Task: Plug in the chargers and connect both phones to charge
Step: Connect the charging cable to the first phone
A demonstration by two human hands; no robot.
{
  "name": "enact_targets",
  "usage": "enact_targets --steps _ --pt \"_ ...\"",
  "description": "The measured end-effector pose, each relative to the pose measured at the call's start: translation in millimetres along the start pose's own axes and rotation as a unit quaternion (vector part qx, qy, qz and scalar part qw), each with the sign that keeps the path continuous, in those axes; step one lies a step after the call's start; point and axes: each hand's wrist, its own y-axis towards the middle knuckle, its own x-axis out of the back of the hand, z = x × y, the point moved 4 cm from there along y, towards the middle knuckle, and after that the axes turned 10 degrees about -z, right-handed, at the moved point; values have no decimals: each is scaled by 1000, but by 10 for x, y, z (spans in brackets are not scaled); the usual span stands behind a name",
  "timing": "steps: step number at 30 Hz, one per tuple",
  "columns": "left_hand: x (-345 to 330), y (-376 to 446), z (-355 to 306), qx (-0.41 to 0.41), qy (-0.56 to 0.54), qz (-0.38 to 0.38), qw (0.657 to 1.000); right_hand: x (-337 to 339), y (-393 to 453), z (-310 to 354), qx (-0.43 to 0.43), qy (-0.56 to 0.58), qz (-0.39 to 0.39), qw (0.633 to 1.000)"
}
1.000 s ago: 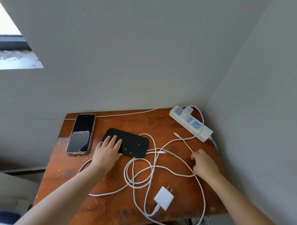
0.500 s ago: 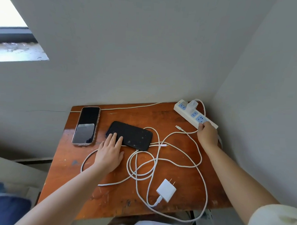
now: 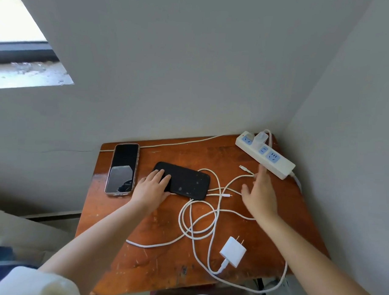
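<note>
White cable (image 3: 200,216) sprawls in tangled loops across the middle of the wooden counter (image 3: 123,261), and that tangle is the main hazard. A loose charger (image 3: 233,251) lies near the front edge with its prongs pointing up and away, not yet plugged in; its cord dips off the counter's front edge before curving back up on the right. A second charger (image 3: 260,139) already sits in the power strip (image 3: 276,164) at the far right corner.

The left hand (image 3: 151,187) rests flat and open on the near end of the black phone (image 3: 184,183), pinning it without gripping. The right hand (image 3: 261,193) hovers with fingers spread, grasping nothing, just above the cable near a free connector tip (image 3: 243,167). Another connector tip (image 3: 227,195) lies just beside the black phone's right end. The pink-cased phone (image 3: 123,168) lies at the far left, apart from the loops.

Judging from this layout, pulling either connector could drag the wrong loop, since which cable belongs to which charger cannot be told. A tug might sweep the loose charger off the front edge, or slide the pink-cased phone, which nothing holds. Lifting the charger through the coils could also knot them tighter.
</note>
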Motion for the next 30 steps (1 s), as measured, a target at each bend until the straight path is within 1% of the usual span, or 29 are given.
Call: enact_targets --steps 2,4,7,9,11,13,14,17,20,23,26,28,30 --pt "8 2 20 -3 -17 -2 1000 -128 -136 155 73 -40 29 996" --pt "11 -14 58 -6 -29 -8 1000 -296 -255 293 111 -60 94 988" --pt "40 -49 149 -16 -32 -21 999 -517 -334 424 102 -149 188 965" --pt "78 -86 202 -38 -39 -42 998 -601 -348 490 88 -201 221 950" --pt "96 -133 196 -98 -49 -57 992 -647 -314 543 74 -230 225 944" --pt "78 -188 134 -174 -53 -29 983 -660 -270 592 74 -253 216 940" --pt "55 -198 114 -196 -51 -11 979 -658 -265 605 79 -259 212 939" --pt "13 -128 128 -190 -61 2 980 -592 -327 583 124 -265 186 938" --pt "-2 -20 157 -182 -70 16 981 -467 -413 569 167 -237 144 946" --pt "29 101 153 -188 -85 34 978 -404 -503 711 202 -183 135 953" --pt "90 166 235 -207 -100 42 972 -400 -691 947 177 -74 124 973" --pt "135 155 419 -209 -96 31 973 -450 -870 1156 153 1 113 982" --pt "181 124 686 -202 -71 22 977 -539 -1010 1340 115 43 87 989"
